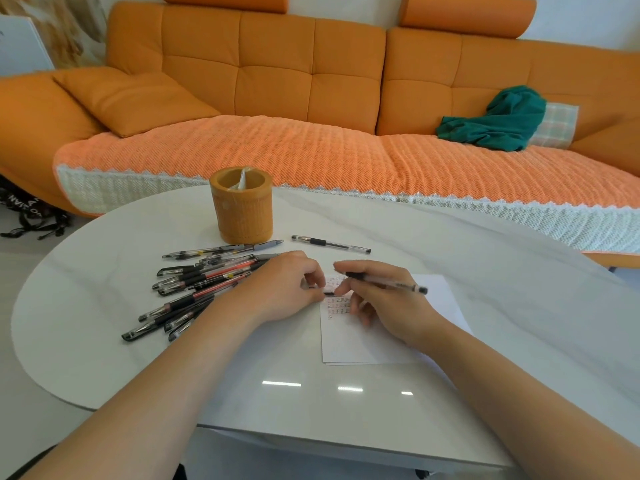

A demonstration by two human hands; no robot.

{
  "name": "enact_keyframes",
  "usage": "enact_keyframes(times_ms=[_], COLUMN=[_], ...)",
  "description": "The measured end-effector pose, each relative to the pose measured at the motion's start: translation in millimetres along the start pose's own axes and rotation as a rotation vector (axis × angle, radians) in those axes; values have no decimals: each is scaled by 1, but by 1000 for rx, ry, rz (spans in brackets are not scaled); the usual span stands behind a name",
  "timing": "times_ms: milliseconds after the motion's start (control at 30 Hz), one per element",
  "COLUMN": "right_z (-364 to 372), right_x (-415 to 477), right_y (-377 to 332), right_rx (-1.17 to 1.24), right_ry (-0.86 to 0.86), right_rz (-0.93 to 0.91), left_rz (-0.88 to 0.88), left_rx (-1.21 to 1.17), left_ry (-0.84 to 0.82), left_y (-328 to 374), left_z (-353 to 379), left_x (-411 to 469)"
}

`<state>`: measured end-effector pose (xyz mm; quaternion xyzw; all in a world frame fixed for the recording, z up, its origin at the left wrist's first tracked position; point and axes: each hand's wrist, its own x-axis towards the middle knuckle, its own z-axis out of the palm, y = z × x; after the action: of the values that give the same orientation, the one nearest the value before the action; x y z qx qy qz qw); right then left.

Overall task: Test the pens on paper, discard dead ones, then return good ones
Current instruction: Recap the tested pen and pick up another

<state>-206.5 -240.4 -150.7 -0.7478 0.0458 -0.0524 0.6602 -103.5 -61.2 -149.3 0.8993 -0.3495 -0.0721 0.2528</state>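
Over the far left corner of the paper [363, 344], working with both hands close together. Grasping a pen [388, 281] in the right hand [377, 299], barrel laid crosswise between thumb and fingers, plug end out to the right; likely kept low and near the scribbles [337, 301] so as to write or recap without travel. Pinching something small and dark in the left hand [287, 289], fingertips curled round it; probably the cap [327, 292], though too small to call. Cannot tell whether the nib is bare, nor whether touching the sheet.

Toward the left edge of the table [104, 341], keeping a loose pile [194, 289] of pens within the left hand's reach, seemingly the stock awaiting trial. Beyond the paper, toward the far edge, setting one lone pen [330, 244] apart from the pile: sorted out, by the look, but good or dead impossible to say. Near the far edge, leaving the holder [242, 209] upright beside the pile's far end, ready for returns; something pale inside, not identifiable. Hiding part of the scribbles and the pile's right end under the hands. No bin for dead pens in sight.
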Motion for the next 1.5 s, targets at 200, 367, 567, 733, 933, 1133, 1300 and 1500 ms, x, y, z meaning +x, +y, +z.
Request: enact_keyframes(times_ms=[200,367,567,733,933,1133,1300,1500], right_z=[-13,-25,-30,-25,-21,-16,-14,-8], right_x=[2,7,9,7,5,5,2,0], right_y=[-9,-20,-16,-15,-14,-14,-11,-8], right_rx=[116,173,-748,-964,-987,-951,-1061,-1361], right_ry=[-99,-86,-21,10,-41,-80,-100,69], right_rz=[0,98,-87,-129,-123,-147,-235,-388], left_rz=[-4,-24,-35,-48,-43,-47,-91,-168], left_rx=[18,-48,-97,-114,-105,-167,-475,-645], left_ry=[53,105,109,107,93,84,22,-80], left_y=[-1,-2,2,3,9,17,30,37], left_z=[-2,-5,-5,-6,-8,-5,-3,-2], left_x=[-2,-4,-5,-7,-10,-14,-17,-20])
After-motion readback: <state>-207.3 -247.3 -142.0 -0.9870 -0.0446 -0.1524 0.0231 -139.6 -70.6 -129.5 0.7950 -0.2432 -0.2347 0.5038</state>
